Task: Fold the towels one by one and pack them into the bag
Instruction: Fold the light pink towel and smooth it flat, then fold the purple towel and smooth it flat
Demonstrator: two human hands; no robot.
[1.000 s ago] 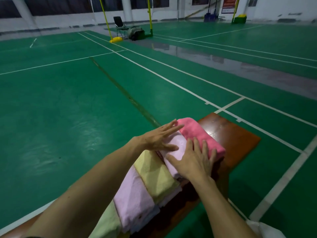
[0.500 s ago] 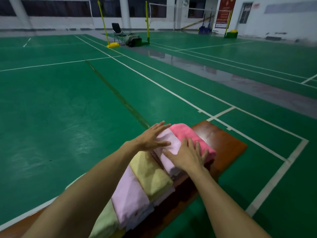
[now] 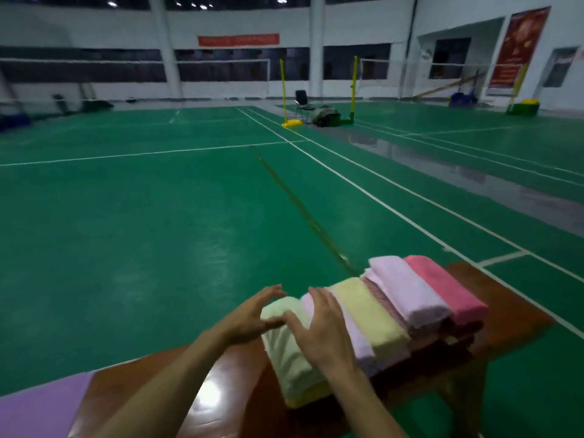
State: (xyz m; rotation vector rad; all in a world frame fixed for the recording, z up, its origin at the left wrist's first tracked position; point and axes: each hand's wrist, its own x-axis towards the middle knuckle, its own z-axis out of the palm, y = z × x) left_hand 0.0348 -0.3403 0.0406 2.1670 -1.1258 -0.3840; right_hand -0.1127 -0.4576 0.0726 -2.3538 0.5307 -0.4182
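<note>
Pale green folded terry towel (image 3: 284, 352) sits at the near end of the row of folded pastel towels (image 3: 407, 295) on the glossy brown wooden surface (image 3: 518, 314), directly ahead of both hands. Its long axis runs away-to-near, across the surface. The row extends right and away from it.

Left hand (image 3: 249, 317) is at the towel's far-left corner, fingers straight and cupped against the edge, gripping nothing. Right hand (image 3: 319, 330) lies palm-down, fingers spread, over the towel's top and onto the lilac folded towel (image 3: 357, 339) next to it, also holding nothing. The 2 hands are about equally near.

Likely next move is lifting this towel for packing. No bag is identifiable, and I can't tell what the purple flat item (image 3: 41, 406) at near left is.
</note>
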